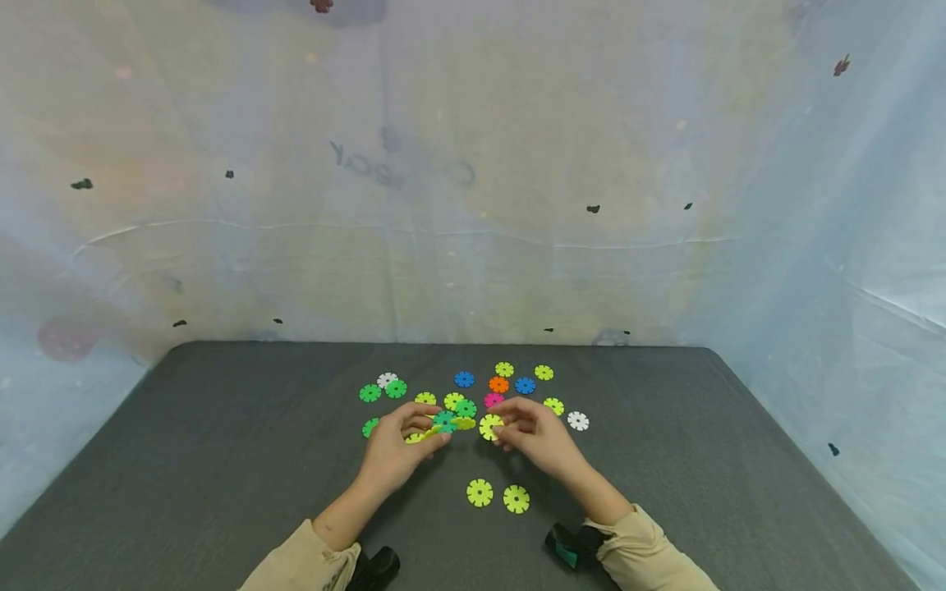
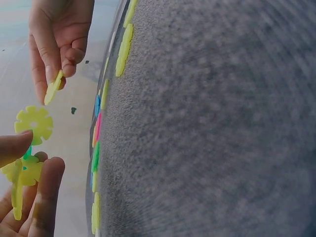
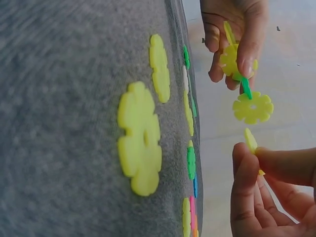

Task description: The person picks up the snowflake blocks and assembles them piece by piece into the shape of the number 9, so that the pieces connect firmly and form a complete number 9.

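Observation:
My left hand point(image 1: 397, 447) holds a joined piece of notched flower-shaped discs between thumb and fingers. It has a green disc point(image 1: 445, 422) in the middle and yellow discs slotted around it, one yellow disc point(image 3: 253, 107) sticking out towards the other hand. In my right hand point(image 1: 539, 435) a single yellow notched disc point(image 1: 490, 427) is pinched between thumb and fingertips. A small gap separates this disc from the joined piece in the right wrist view. Both hands are held above the dark table.
Two yellow discs point(image 1: 479, 492) lie on the grey table point(image 1: 296, 460) nearer to me. Behind the hands lie several loose discs: green point(image 1: 370, 393), blue point(image 1: 464, 379), orange point(image 1: 498, 384), pink point(image 1: 493, 400), yellow point(image 1: 544, 373) and white point(image 1: 578, 421). A pale sheet point(image 1: 473, 271) hangs beyond the table.

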Available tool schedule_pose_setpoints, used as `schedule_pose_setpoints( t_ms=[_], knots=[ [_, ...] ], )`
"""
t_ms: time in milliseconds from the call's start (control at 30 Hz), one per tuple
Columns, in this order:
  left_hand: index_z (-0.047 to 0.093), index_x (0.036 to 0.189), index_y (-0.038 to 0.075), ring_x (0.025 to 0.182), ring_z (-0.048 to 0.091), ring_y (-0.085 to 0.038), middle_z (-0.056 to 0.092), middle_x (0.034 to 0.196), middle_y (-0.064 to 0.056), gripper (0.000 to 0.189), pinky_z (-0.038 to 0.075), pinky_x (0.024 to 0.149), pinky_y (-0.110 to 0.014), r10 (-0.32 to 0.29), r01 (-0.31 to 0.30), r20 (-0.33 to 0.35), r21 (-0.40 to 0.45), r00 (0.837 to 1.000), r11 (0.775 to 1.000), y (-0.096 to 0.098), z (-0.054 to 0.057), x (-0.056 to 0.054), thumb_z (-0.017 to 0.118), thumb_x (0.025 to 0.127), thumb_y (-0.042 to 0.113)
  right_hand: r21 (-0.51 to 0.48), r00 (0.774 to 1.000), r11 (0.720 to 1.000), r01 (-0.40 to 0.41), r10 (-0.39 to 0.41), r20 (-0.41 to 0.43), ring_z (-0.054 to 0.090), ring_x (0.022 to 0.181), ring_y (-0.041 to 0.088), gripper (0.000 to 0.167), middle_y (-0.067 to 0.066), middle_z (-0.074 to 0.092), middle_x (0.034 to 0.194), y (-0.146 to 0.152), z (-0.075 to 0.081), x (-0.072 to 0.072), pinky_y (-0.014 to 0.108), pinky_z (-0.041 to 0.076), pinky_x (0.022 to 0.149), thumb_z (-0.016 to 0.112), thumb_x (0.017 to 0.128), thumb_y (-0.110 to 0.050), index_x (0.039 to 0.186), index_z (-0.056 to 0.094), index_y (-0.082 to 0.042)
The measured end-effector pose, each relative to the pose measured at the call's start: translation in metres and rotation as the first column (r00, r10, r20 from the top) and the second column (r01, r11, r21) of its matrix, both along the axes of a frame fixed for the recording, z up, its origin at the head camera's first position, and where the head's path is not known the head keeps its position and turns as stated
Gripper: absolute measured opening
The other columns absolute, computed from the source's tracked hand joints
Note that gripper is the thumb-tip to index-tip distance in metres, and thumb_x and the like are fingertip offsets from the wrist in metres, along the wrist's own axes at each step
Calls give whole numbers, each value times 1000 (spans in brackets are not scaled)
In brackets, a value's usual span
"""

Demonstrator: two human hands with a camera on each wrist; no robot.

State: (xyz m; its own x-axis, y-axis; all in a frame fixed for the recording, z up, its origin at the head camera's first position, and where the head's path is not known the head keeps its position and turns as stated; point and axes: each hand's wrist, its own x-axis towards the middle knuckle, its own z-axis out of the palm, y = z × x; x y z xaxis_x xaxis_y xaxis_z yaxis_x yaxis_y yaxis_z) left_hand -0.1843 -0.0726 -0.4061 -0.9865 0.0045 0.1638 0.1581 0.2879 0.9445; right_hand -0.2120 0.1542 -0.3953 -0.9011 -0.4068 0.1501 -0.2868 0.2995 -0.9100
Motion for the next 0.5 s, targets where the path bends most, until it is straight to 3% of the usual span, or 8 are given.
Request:
schedule_pose_setpoints(
  t_ms=[500],
  knots=[
    [68,112,9,98,66,-29,69,100,-9,34,54,61,-26,-2,3,16,-13,1000,1000,1,-3,-2,78,79,13,-48,999,999,-15,17,39,68,83,34,32,25,64,96,0,2,0,34,57,71,63,92,-6,120,58,9]
  ],
)
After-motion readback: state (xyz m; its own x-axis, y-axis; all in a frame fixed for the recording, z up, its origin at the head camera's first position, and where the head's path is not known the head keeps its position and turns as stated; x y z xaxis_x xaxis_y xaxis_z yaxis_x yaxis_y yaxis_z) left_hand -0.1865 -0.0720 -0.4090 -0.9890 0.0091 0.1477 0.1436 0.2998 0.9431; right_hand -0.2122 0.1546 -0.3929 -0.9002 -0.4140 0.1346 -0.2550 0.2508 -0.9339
